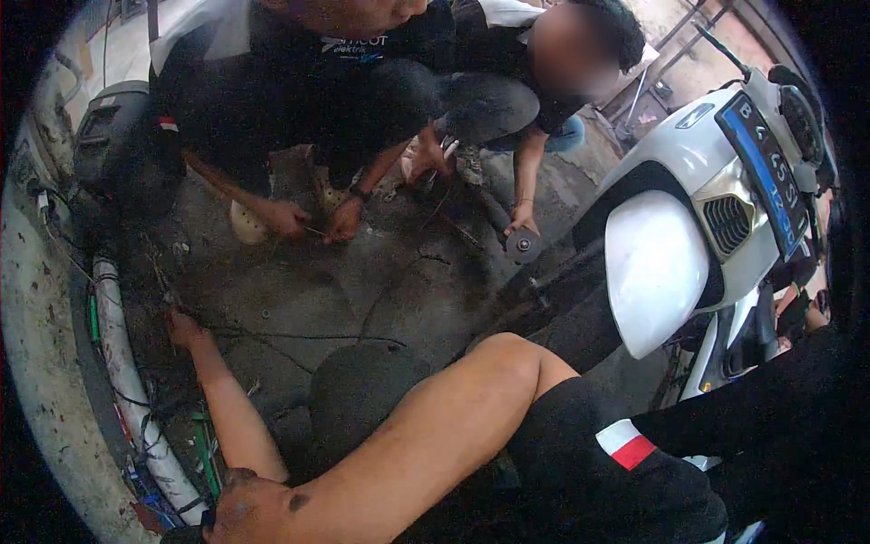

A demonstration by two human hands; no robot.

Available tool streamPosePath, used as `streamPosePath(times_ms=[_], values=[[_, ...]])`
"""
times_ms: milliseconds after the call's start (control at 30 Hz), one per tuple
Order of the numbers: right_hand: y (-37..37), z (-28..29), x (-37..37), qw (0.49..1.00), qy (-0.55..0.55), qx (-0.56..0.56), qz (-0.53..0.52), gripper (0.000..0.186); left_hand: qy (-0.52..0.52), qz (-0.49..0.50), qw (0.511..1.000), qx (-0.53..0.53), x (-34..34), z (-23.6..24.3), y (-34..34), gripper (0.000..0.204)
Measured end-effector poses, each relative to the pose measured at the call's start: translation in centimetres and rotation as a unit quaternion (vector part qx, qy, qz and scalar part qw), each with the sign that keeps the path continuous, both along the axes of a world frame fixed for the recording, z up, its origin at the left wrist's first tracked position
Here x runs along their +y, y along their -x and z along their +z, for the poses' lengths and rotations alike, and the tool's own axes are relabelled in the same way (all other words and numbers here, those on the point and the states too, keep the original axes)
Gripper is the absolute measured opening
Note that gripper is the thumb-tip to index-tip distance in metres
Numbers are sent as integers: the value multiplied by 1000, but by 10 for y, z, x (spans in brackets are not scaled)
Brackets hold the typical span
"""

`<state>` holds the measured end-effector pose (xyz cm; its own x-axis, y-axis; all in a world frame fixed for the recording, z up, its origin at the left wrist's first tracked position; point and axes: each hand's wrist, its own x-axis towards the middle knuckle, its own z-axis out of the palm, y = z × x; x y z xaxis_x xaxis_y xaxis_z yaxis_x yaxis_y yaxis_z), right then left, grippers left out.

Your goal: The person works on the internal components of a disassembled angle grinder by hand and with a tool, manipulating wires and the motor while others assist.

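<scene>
My left hand (188, 328) reaches out over the dark ground at the left, fingers closed near some thin wiry strands (159, 272); what they grip is too dim to make out. My right arm bends across the lower middle, and my right hand (249, 510) is closed at the bottom edge, close to my left forearm. Something dark shows by its fingers, mostly cut off by the frame. A thin black cable (308, 337) lies on the ground to the right of my left hand. Left of both hands runs a dirty white pipe (127, 363) with dark cords around it.
Opposite, a co-worker's two hands (317, 227) hold a thin piece. Another person's hand (523, 222) is at an angle grinder (523, 245) with a disc. A white scooter (657, 272) stands at the right. Green-handled tools (205, 453) lie beside the pipe.
</scene>
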<state>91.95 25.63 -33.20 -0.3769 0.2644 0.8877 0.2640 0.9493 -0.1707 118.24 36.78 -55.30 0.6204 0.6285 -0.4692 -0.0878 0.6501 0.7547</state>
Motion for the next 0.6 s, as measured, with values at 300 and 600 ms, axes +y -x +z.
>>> streamPosePath(times_ms=[300, 600], values=[[-2, -59, 26, 989, 73, -48, 123, 62, -48, -24, 998, 33, 2, 1, -4, 52], [-87, 255, -148, 458, 463, -61, -756, 28, -44, 12, 998, 50, -13, 14, 15, 53]])
